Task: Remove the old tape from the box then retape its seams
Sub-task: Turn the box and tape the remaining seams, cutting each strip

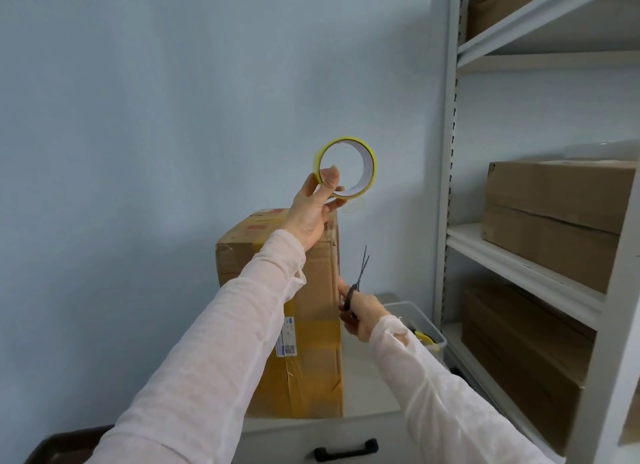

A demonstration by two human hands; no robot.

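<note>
1. Cardboard box [311, 359] stands upright on the white surface [367, 387].
2. Left hand [311, 211], raised above the box, pinches a yellow tape roll [370, 167] by its rim.
3. Right hand [363, 313], just right of the box, grips scissors [362, 269], blades pointing up.
4. A clear bin [426, 321] sits just behind that hand.

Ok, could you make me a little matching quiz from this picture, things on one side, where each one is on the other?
1 tape roll
2 scissors
3 cardboard box
4 clear plastic bin

A standing tall on the white cabinet
B in the right hand
C low, between box and shelving
D raised in the left hand

Pairs: 1-D, 2-B, 3-A, 4-C
</note>
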